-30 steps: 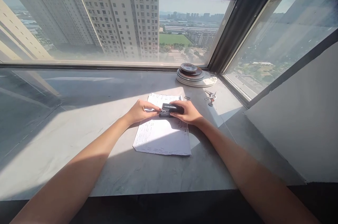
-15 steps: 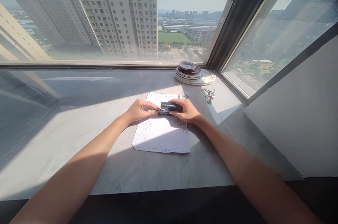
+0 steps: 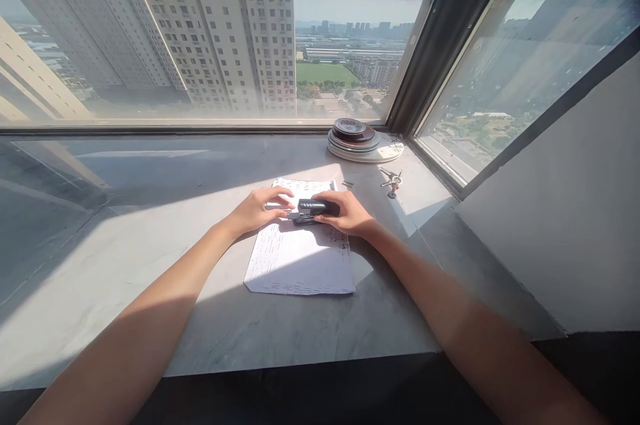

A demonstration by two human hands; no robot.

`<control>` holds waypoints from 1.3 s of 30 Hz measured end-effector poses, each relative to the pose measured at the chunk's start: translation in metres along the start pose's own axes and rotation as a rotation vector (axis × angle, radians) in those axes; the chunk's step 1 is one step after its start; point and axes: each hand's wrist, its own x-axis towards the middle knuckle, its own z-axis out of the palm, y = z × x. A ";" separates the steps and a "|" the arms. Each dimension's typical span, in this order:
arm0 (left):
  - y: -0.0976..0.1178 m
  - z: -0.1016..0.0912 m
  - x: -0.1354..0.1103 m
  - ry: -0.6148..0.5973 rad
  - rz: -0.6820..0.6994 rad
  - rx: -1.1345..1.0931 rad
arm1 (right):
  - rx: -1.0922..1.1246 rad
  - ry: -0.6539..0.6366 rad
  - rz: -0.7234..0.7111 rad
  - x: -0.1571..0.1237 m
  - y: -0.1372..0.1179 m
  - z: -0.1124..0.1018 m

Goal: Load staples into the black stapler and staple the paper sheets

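The right hand (image 3: 345, 211) grasps a black plastic stapler (image 3: 309, 205) over white written paper (image 3: 300, 268), well behind the front edge of the grey marble sill (image 3: 240, 338). Whether the left hand (image 3: 255, 210), at the stapler's tip, grips it cannot be told.

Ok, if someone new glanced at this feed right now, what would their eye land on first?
Probably the black stapler, gaping in the right hand over the marked white paper, with the left hand at its left end, thumb and fingers apart. Next might come the tall buildings outside, at upper left, and the stack of plates in the far right corner.
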 end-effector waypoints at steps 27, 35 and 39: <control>-0.013 -0.023 0.014 0.506 -0.057 -0.678 | 0.111 0.238 0.214 -0.072 0.001 -0.072; -0.014 -0.044 0.003 0.470 -0.079 -1.002 | -0.266 -0.118 0.096 -0.004 0.065 -0.062; -0.015 -0.043 0.004 0.429 -0.085 -0.981 | -0.318 -0.254 -0.012 -0.002 0.094 -0.049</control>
